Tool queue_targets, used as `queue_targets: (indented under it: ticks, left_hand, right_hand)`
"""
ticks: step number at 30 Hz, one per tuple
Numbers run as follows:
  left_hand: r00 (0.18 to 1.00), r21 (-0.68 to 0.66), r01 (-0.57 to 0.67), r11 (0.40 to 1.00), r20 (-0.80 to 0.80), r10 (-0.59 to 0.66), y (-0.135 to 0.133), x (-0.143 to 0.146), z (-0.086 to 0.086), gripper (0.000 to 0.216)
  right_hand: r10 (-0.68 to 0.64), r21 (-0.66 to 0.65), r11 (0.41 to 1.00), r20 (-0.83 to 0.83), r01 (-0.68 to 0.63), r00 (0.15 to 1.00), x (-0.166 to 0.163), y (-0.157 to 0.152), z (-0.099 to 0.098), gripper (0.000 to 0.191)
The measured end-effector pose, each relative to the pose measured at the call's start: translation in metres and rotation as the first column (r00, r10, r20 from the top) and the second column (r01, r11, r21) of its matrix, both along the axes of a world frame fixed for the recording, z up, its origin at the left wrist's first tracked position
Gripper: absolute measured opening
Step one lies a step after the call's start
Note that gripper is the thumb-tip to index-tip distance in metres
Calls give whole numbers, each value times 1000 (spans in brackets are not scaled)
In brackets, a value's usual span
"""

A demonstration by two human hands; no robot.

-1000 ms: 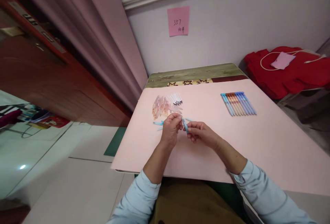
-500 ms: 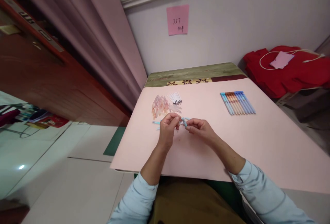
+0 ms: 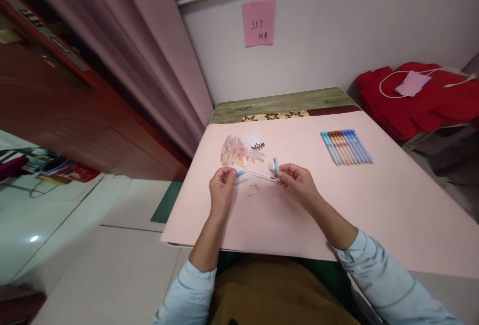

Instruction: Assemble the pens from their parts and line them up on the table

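Observation:
My left hand (image 3: 222, 185) is over the left part of the table, thumb and fingers pinched at the end of a light blue pen part (image 3: 240, 172). Another light blue piece (image 3: 241, 180) lies just below it. My right hand (image 3: 299, 181) grips a short light blue pen barrel (image 3: 276, 163) that stands up from its fingertips. A thin white refill (image 3: 262, 175) with a dark tip lies between the hands, its end near my right fingers. Some tiny clear or white parts (image 3: 251, 194) rest on the paper in front.
Beyond my left hand lie a heap of clear pinkish pen barrels (image 3: 232, 150) and a bundle of white refills (image 3: 254, 140). A row of blue and brown pens (image 3: 346, 148) is on the right. Red cloth (image 3: 415, 108) with a cable lies past the table (image 3: 314, 235).
My hands have moved apart. The left went to the left, down to the light blue pieces; the right kept the blue barrel and turned it upright. The refill and tiny parts now show between them.

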State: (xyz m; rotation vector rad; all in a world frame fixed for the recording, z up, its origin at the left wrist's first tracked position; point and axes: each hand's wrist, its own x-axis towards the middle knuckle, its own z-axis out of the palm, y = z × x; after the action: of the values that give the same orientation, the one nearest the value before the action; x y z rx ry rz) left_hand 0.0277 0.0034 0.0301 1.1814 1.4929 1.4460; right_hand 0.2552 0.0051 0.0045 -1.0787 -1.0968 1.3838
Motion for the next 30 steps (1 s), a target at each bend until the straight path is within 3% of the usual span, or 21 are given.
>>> queue_targets:
  ticks: [3, 6, 8, 12, 19, 22, 25, 28, 30]
  left_hand:
    - [945, 18, 68, 998, -321, -58, -4, -12, -3, 10]
    - [728, -9, 228, 974, -663, -176, -9, -10, -5, 5]
    - [582, -62, 295, 953, -779, -231, -11, -3, -7, 11]
    - [432, -152, 324, 934, -854, -289, -9, 9, -13, 13]
    - [348, -208, 383, 900, -870, -349, -4, 13, -10, 13]
    - [374, -202, 391, 898, -857, -356, -4, 12, -4, 14]
    - [561, -111, 369, 923, -765, -317, -3, 15, 2, 12]
    - [868, -5, 314, 949, -403, -290, -1, 22, 8, 6]
    - [961, 6, 267, 964, -68, -266, 0, 28, 11, 14]
  right_hand:
    - [5, -2, 1000, 23, -5, 1000, -2, 0, -1, 36]
    - [15, 22, 1000, 52, -16, 999, -4, 0, -4, 36]
    - [21, 29, 999, 72, -23, 997, -4, 0, -5, 37]
    - [36, 34, 999, 97, -39, 995, -3, 0, -6, 39]
    - [96, 87, 990, 199, -115, 975, -4, -3, -11, 33]
    - [131, 110, 980, 252, -163, 959, -3, -3, -13, 29]
    - [153, 120, 974, 273, -191, 950, -3, -4, -12, 28]
    - [185, 102, 970, 273, -219, 944, -4, -5, -10, 28]
    - [206, 89, 968, 263, -237, 942, -5, -5, -9, 29]
